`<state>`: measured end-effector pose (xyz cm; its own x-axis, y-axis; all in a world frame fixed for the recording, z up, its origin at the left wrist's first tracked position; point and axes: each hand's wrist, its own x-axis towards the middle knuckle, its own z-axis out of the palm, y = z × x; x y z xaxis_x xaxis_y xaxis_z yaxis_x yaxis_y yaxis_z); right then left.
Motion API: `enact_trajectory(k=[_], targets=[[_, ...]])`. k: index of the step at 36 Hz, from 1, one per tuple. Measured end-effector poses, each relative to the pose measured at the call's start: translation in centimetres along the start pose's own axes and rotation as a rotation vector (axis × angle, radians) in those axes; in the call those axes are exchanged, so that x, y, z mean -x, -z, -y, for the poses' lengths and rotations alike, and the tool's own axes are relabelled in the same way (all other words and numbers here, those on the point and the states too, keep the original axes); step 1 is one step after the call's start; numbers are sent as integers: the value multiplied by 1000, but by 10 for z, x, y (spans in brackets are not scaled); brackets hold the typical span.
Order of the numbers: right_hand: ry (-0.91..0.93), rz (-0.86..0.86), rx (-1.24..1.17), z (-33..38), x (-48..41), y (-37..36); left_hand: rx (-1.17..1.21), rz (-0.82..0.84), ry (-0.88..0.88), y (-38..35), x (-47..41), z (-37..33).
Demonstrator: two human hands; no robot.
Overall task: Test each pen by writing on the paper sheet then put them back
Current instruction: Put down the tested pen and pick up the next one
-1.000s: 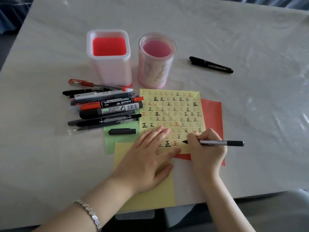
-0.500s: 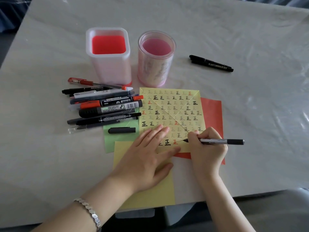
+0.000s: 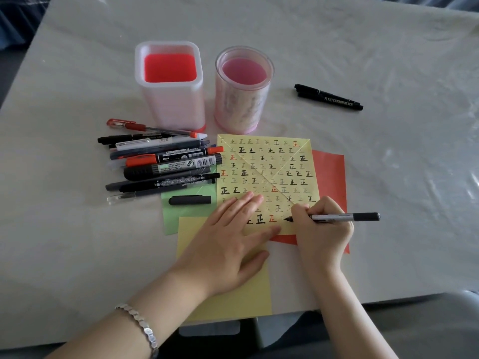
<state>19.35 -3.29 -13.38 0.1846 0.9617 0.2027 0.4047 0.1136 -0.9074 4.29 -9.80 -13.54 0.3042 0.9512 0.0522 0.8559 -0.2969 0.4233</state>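
One piled marker (image 3: 178, 182) reads DOUBLE MARKER, one lone marker (image 3: 329, 97) PLANT CARBON BLACK.

2 pen holders (image 3: 169, 104) (image 3: 242, 104), 4 paper sheets (image 3: 264, 164) (image 3: 329, 172) (image 3: 186, 216) (image 3: 233, 301) and 1 cap (image 3: 189, 200) were out. 1 marker (image 3: 328, 97) and 1 pen (image 3: 344, 217) were outside an uncountable pile (image 3: 163, 164).

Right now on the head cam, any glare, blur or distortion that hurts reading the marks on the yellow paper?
Head view: soft, even light with weak shadows; glare patches on the shiny table at the right, none on the yellow paper; bold marks read clearly, thin ones are faint; no motion blur on the right hand or its pen; the wide-angle lens bows the table's edges.
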Motion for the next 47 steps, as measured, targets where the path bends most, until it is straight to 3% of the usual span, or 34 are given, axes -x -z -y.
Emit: enact_trajectory(k=[25, 30, 47], targets=[[28, 37, -2, 3, 0, -2, -5, -10, -1, 0, 0, -1], [19, -21, 29, 1, -1, 0, -2, -6, -4, 0, 0, 0], [-183, -57, -110, 16, -9, 3, -51, -6, -21, -4, -1, 2]])
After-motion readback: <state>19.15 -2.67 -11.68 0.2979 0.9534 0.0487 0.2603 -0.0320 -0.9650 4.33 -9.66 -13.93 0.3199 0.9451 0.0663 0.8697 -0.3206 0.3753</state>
